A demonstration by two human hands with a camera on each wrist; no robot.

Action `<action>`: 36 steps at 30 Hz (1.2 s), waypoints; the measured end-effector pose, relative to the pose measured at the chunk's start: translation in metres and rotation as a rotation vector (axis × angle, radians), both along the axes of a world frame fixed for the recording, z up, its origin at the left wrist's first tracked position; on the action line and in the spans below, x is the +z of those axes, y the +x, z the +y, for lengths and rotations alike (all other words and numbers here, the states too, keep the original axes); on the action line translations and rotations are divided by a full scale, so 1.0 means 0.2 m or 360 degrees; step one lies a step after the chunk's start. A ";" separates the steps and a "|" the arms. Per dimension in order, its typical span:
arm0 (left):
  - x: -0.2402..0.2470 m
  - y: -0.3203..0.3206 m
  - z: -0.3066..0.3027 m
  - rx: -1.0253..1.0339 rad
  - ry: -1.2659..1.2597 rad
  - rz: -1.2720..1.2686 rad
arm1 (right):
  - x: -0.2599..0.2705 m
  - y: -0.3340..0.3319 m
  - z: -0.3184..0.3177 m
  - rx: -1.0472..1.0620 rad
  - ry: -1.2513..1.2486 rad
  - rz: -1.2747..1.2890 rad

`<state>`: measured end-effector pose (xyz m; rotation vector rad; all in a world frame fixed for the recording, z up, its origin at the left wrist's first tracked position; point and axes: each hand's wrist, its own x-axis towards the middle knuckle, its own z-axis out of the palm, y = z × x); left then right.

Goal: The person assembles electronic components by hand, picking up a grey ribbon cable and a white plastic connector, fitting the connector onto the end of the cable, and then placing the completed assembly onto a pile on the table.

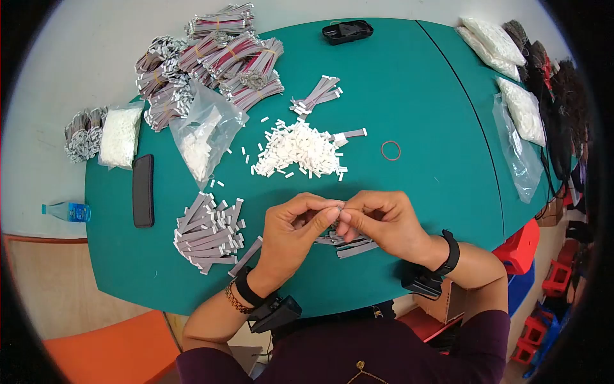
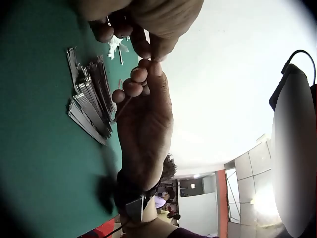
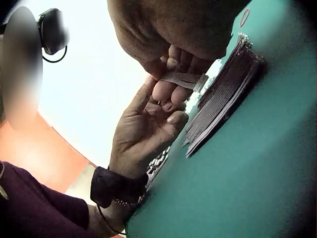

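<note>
Over the near middle of the table, my left hand [image 1: 284, 233] and right hand [image 1: 390, 224] meet fingertip to fingertip. Between them they pinch one end of a short flat grey ribbon cable [image 3: 181, 79]; its other end carries a white connector [image 3: 201, 83]. The pinched end is hidden by thumbs and fingers. Below the hands lies a stack of similar grey ribbon cables [image 1: 358, 249], also seen in the left wrist view as a fanned row [image 2: 89, 101]. To the left of my left hand is a loose pile of ribbon cables with white ends [image 1: 208, 237].
Beyond the hands is a heap of small white connectors [image 1: 297, 150], with a few cables [image 1: 318, 96] behind it. Bundled cables [image 1: 224, 61], an opened plastic bag [image 1: 208, 128] and a black phone [image 1: 143, 191] lie leftward. A red rubber band [image 1: 391, 150] lies to the right.
</note>
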<state>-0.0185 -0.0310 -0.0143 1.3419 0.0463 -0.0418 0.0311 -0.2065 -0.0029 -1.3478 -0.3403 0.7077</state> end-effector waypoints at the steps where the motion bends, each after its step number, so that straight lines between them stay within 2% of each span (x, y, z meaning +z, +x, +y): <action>1: 0.00 0.00 0.00 0.0010 0.0024 0.0003 | 0.00 -0.01 0.00 -0.0012 -0.0001 0.0001; 9: 0.02 -0.02 -0.01 0.0034 0.0101 0.0070 | 0.00 -0.02 0.01 -0.0045 -0.0035 -0.0074; 15: 0.02 -0.02 -0.01 0.0022 -0.0025 0.0121 | 0.02 -0.01 0.00 -0.0068 -0.0052 -0.0107; 21: 0.02 0.01 0.05 -0.0096 0.0368 -0.0037 | 0.02 -0.01 0.00 -0.0074 -0.0030 -0.0099; 24: 0.06 0.06 0.11 0.0185 0.0780 -0.0206 | 0.03 0.00 0.00 -0.0085 0.0008 -0.0070; 27: 0.10 0.12 0.18 0.0351 0.1644 -0.0414 | 0.03 0.00 0.00 -0.0078 0.0032 -0.0057; 28: 0.06 0.14 0.20 0.0430 0.1717 -0.0541 | 0.02 0.00 -0.01 -0.0072 0.0034 -0.0057; 31: 0.01 0.15 0.22 0.0385 0.1950 -0.0546 | 0.02 0.00 -0.01 -0.0059 0.0017 -0.0052; 36: -0.02 0.17 0.21 0.0397 0.1973 -0.0533 | 0.01 0.00 -0.02 -0.0049 0.0029 -0.0076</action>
